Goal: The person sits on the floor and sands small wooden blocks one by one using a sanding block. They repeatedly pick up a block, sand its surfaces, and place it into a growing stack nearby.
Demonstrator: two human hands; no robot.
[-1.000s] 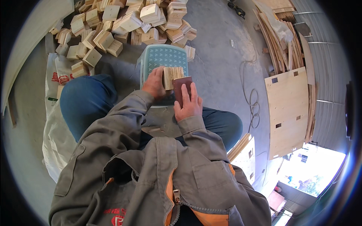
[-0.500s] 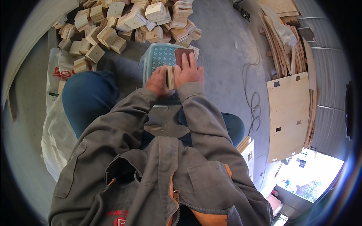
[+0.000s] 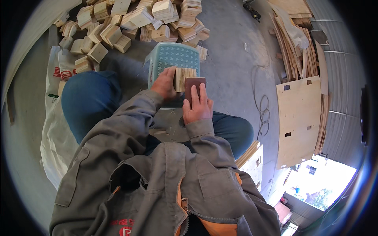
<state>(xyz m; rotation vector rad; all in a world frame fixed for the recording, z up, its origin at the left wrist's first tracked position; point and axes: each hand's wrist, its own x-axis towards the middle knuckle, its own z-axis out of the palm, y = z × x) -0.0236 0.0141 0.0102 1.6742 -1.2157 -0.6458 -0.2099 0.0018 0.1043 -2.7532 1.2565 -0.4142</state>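
A layered plywood block (image 3: pixel 183 78) is gripped at its left side by my left hand (image 3: pixel 165 84), above the near part of a teal plastic stool (image 3: pixel 173 53). My right hand (image 3: pixel 199 108) lies over a flat reddish-brown sanding pad (image 3: pixel 193 85), two fingers stretched along its face. The pad overlaps the near right corner of the block; whether it presses on the wood cannot be made out. My right thumb is partly hidden beside the pad.
A heap of plywood blocks (image 3: pixel 112 34) lies beyond the stool. Plywood sheets (image 3: pixel 298 122) lean at the right, near a looped cable (image 3: pixel 263 114) on the floor. A white plastic sack (image 3: pixel 57 129) lies by my left knee.
My right hand has drawn back toward me with the sanding pad, from over the stool's far part to the block's near side. More of the block's layered face now shows.
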